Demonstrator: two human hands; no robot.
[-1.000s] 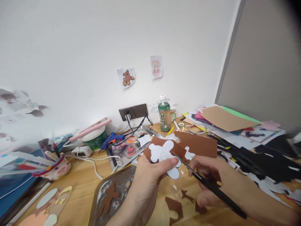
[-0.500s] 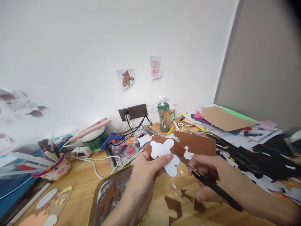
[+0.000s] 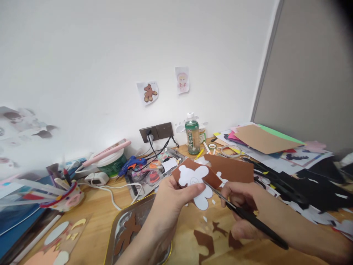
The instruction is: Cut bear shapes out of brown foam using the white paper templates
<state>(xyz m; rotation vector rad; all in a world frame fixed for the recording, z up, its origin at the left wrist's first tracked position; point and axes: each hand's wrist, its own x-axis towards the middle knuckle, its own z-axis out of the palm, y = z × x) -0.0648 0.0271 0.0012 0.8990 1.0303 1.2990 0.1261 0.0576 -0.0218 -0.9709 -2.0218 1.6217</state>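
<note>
My left hand (image 3: 172, 200) pinches a brown foam piece (image 3: 212, 178) with a white bear-shaped paper template (image 3: 193, 178) stuck on it, held above the wooden desk (image 3: 93, 235). My right hand (image 3: 245, 206) grips black scissors (image 3: 248, 215) whose blades reach the brown edge just right of the template. Brown offcuts (image 3: 205, 241) lie on the desk under my hands. A larger brown sheet (image 3: 234, 169) lies just behind the held piece.
A metal tray (image 3: 116, 224) with a brown bear cut-out sits at front left. Behind are a blue glue gun (image 3: 132, 162), green bottle (image 3: 192, 134), wall socket (image 3: 157, 131), white-green tub (image 3: 111, 162). Coloured sheets (image 3: 264, 140) and black scraps (image 3: 317, 187) pile at right.
My left hand has turned the brown piece and template slightly, moving it a little to the right. The scissors have shifted slightly along the brown edge.
</note>
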